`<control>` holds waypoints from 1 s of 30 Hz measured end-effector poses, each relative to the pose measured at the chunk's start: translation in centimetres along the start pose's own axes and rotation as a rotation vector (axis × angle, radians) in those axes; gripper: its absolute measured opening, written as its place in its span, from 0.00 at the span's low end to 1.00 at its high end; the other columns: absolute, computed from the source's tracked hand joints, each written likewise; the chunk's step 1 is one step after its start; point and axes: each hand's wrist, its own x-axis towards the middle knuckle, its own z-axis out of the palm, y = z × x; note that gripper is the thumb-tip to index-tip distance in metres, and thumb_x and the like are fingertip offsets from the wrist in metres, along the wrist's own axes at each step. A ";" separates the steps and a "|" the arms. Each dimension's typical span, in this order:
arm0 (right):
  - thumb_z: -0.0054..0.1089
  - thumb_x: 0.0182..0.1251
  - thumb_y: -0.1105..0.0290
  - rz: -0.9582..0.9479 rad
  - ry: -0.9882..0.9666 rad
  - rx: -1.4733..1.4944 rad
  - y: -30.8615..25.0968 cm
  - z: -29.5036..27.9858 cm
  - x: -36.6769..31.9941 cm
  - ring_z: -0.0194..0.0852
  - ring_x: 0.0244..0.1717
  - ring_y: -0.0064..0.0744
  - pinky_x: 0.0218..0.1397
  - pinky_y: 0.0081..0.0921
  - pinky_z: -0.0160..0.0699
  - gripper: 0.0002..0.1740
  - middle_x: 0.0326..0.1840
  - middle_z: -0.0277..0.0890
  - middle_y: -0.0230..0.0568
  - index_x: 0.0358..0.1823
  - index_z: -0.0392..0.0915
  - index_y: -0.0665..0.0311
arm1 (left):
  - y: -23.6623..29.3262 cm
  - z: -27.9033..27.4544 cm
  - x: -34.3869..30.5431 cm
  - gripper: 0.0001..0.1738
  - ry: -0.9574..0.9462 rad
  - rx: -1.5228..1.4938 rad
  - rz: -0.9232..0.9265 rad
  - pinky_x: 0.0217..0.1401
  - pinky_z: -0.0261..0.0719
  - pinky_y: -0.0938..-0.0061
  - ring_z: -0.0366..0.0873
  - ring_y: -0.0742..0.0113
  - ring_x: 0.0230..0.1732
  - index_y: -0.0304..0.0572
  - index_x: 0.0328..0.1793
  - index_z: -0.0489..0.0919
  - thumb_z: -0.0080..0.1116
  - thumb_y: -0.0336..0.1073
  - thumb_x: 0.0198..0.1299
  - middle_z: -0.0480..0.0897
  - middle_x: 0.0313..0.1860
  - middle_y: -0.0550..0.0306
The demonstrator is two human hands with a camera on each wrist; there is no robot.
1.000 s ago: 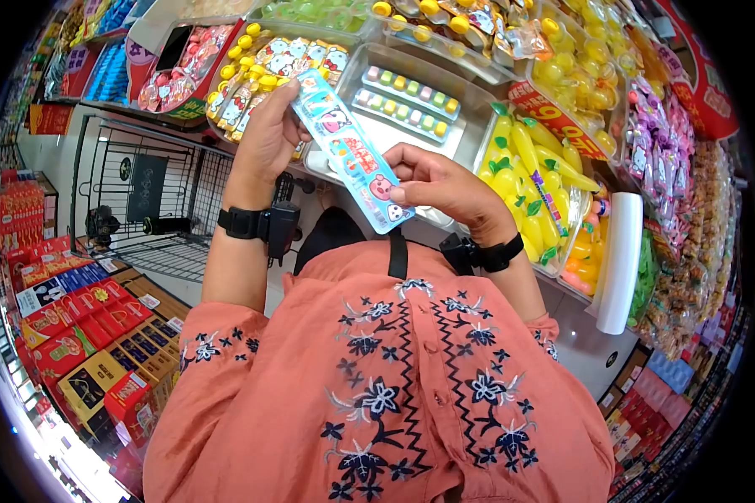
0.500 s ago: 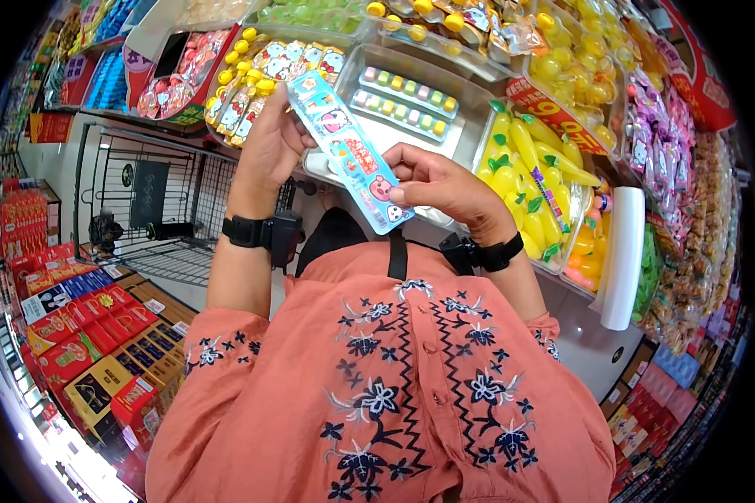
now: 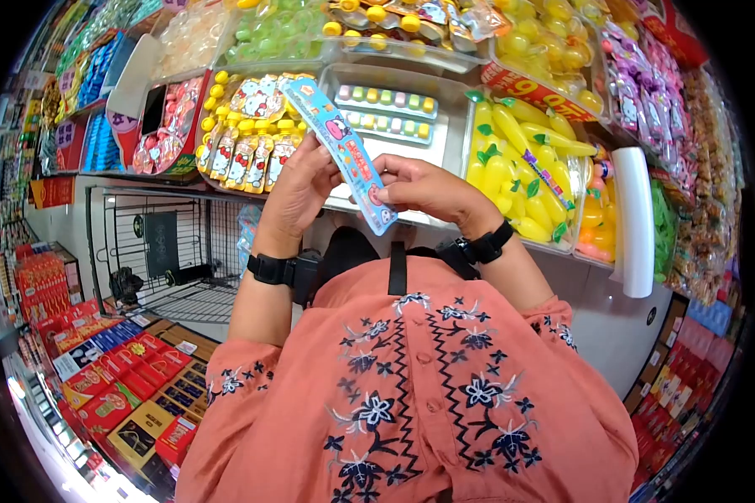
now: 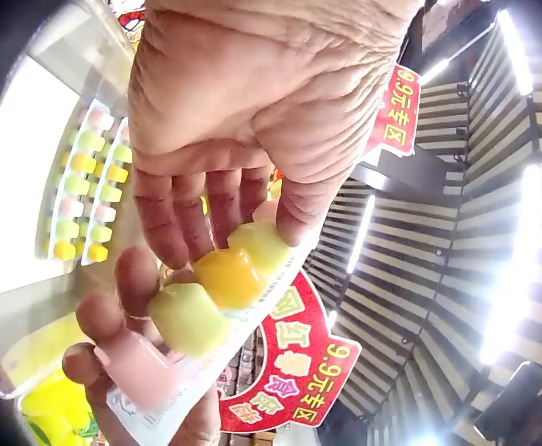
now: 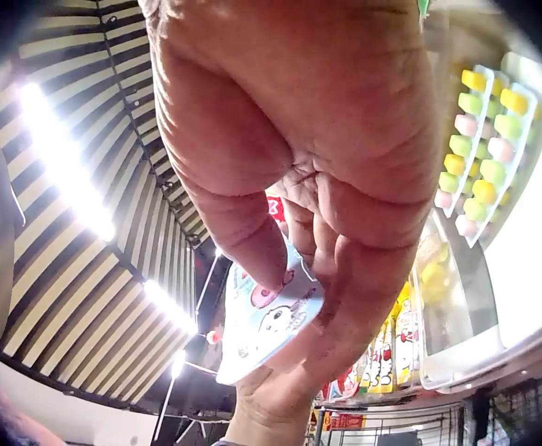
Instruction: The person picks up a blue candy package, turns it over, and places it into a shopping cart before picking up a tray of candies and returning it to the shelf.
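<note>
One candy strip (image 3: 344, 151), two hands: left hand (image 3: 298, 189) fingers pinch its middle, right hand (image 3: 432, 189) fingers pinch its lower end. Two tray strips (image 3: 386, 98) lie in tray (image 3: 449, 138).

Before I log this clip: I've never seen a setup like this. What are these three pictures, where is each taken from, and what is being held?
No machine here: a person wears three cameras. The wide picture is from the head, looking down over an orange shirt at both hands in a shop. The other two are from the wrists, each looking along its own hand. The left hand and the right hand hold one candy strip: the left grips its upper part, the right pinches its lower end. Its front shows cartoons; the left wrist view shows coloured candies on its back. Behind, a clear tray holds two similar strips, with yellow fruit-shaped packs beside it.
</note>
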 end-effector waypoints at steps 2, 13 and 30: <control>0.58 0.71 0.65 0.002 0.037 -0.044 0.8 -1.0 0.2 0.75 0.48 0.18 0.52 0.20 0.73 0.18 0.49 0.78 0.30 0.59 0.72 0.61 | -0.1 -0.3 1.0 0.23 -0.008 0.052 -0.025 0.56 0.78 0.72 0.81 0.72 0.54 0.46 0.69 0.69 0.57 0.42 0.71 0.81 0.57 0.62; 0.51 0.75 0.67 -0.112 0.528 0.023 1.5 -4.7 -0.7 0.81 0.56 0.38 0.56 0.30 0.85 0.20 0.59 0.76 0.50 0.62 0.68 0.70 | 3.9 0.9 9.5 0.23 -0.115 0.855 -0.006 0.49 0.80 0.75 0.80 0.72 0.48 0.36 0.62 0.76 0.61 0.44 0.67 0.81 0.49 0.58; 0.51 0.74 0.72 -0.200 0.499 0.537 6.4 -6.6 6.9 0.80 0.55 0.41 0.60 0.40 0.81 0.11 0.51 0.78 0.44 0.54 0.73 0.67 | -4.4 -0.4 18.2 0.14 -0.591 1.711 0.340 0.47 0.78 0.57 0.81 0.42 0.44 0.38 0.50 0.78 0.59 0.34 0.59 0.82 0.45 0.41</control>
